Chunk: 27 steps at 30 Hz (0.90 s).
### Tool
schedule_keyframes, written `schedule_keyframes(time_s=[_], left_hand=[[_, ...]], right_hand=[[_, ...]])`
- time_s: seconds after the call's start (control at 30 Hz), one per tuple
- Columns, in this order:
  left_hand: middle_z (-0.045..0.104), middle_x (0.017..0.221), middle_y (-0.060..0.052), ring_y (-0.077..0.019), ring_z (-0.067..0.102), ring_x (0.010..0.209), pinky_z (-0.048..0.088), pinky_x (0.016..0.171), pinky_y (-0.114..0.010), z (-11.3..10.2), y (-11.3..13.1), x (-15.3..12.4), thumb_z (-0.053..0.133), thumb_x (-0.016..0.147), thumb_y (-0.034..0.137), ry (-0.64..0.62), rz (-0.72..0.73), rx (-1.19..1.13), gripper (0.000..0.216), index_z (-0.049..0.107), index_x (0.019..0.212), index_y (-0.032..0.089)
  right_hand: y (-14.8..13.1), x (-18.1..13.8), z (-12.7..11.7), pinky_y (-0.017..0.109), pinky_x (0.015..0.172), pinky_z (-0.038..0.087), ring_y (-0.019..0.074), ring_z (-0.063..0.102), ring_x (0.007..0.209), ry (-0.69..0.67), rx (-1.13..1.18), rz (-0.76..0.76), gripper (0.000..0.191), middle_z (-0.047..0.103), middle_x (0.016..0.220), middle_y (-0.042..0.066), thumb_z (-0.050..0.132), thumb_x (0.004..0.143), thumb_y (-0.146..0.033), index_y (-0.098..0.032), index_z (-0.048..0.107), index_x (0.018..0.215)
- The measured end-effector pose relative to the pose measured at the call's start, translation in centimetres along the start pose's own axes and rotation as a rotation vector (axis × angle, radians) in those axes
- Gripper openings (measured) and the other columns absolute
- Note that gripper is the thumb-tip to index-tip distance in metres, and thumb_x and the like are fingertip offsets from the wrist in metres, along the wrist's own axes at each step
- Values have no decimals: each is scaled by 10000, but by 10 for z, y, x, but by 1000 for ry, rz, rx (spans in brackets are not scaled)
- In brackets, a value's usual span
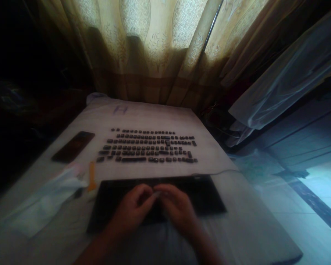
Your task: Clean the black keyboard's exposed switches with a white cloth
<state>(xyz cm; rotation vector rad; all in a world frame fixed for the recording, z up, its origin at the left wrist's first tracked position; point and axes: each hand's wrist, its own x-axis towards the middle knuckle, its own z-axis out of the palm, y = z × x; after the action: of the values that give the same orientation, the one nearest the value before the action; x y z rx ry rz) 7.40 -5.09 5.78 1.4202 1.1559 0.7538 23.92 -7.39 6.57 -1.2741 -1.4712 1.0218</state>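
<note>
A black keyboard base [110, 198] lies on the pale-covered table in front of me, its cable running off to the right. Over its middle, my left hand [136, 204] and my right hand [178, 204] meet fingertip to fingertip. Both are closed in a pinch around a small, light-looking thing, too blurred and too covered by fingers to name. Beyond the base, loose black keycaps [134, 159] are laid out in several rows that follow a keyboard's layout.
A dark phone [74, 147] lies at the left. Nearer are a crumpled white cloth or bag [48, 198] and a yellow-orange flat tool [92, 176]. A patterned curtain [154, 51] hangs behind the table [151, 114]. White fabric [281, 81] hangs at the right, above a tiled floor.
</note>
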Motion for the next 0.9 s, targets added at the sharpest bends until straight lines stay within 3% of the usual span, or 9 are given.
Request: schedule_keyframes(time_s=[0.13, 0.3, 0.47, 0.57, 0.73, 0.9], left_hand=[[574, 670, 31, -136, 524, 599, 434, 576, -250, -2, -1, -2, 574, 832, 469, -37, -16, -27, 257, 604, 825, 214], [664, 783, 6, -147, 585, 672, 474, 620, -250, -6, -1, -9, 606, 838, 450, 8, 38, -37, 244, 628, 919, 221], [736, 908, -6, -169, 667, 821, 521, 769, -271, -9, -12, -23, 596, 893, 371, -25, 226, 92, 218, 709, 1041, 257], [734, 921, -7, -152, 680, 821, 526, 757, -251, -8, -22, -30, 558, 942, 337, -35, 384, 210, 241, 716, 1118, 297], [719, 864, -18, -143, 687, 775, 528, 698, -230, -5, -34, -34, 516, 975, 324, 45, 518, 389, 247, 733, 1075, 261], [708, 845, -14, -144, 681, 766, 526, 699, -236, -4, -46, -36, 507, 973, 300, 101, 542, 515, 227, 723, 977, 229]], right_hand=[[-4, -2, -2, 274, 763, 520, 159, 670, 835, -40, -70, -97, 244, 726, 890, 33, 537, 856, -167, -238, 753, 946], [-8, -8, -4, 260, 733, 513, 165, 674, 808, -17, -227, -106, 190, 723, 884, 49, 623, 834, -150, -193, 742, 976], [1, -20, -4, 254, 684, 519, 174, 690, 756, 19, -285, -160, 126, 735, 830, 42, 623, 866, -198, -195, 736, 921], [5, -27, -3, 251, 674, 529, 176, 701, 745, 21, -306, -175, 119, 741, 812, 38, 613, 874, -194, -195, 730, 895], [13, -33, 2, 240, 654, 534, 169, 703, 725, 33, -338, -245, 88, 737, 788, 27, 633, 877, -185, -200, 720, 875], [28, -33, 14, 232, 673, 547, 156, 696, 733, 81, -332, -485, 106, 722, 803, 36, 613, 894, -144, -196, 706, 904]])
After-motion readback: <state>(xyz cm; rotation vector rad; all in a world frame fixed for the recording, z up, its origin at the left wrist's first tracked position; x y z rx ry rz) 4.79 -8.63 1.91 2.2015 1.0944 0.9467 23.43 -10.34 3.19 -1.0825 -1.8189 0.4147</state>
